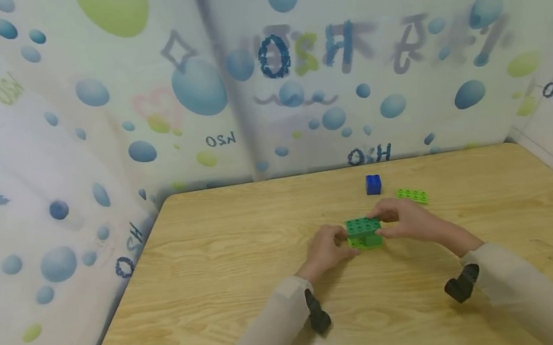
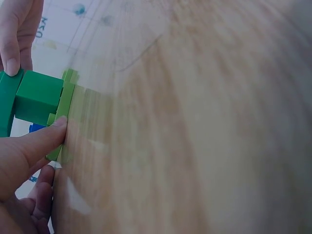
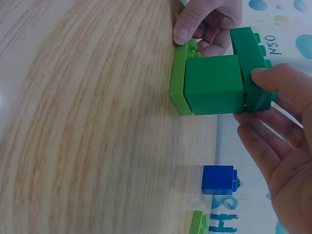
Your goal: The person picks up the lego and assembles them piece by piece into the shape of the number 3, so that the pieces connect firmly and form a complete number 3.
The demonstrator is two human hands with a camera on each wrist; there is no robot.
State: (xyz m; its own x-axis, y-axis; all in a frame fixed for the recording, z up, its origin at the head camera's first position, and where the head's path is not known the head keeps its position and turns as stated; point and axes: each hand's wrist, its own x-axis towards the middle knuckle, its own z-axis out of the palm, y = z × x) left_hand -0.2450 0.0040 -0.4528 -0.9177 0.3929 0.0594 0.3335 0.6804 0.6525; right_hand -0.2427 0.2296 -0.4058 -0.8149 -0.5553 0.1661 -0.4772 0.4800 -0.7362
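A small stack of toy building bricks stands on the table in front of me. At its base is a lime-green flat brick (image 3: 178, 80), with a dark green block (image 3: 213, 85) on it. A long dark green brick (image 1: 362, 226) lies across the top, slightly tilted, with a thin gap beneath it in the right wrist view. My left hand (image 1: 326, 250) pinches one end of the lime-green flat brick between thumb and fingers. My right hand (image 1: 409, 220) grips the long dark green brick between thumb and fingers at its right end.
Behind the stack on the wooden table (image 1: 213, 249) stands a blue brick (image 1: 373, 185). Another lime-green flat brick (image 1: 412, 196) lies just beyond my right hand. A patterned curtain (image 1: 258, 111) hangs along the table's far edge.
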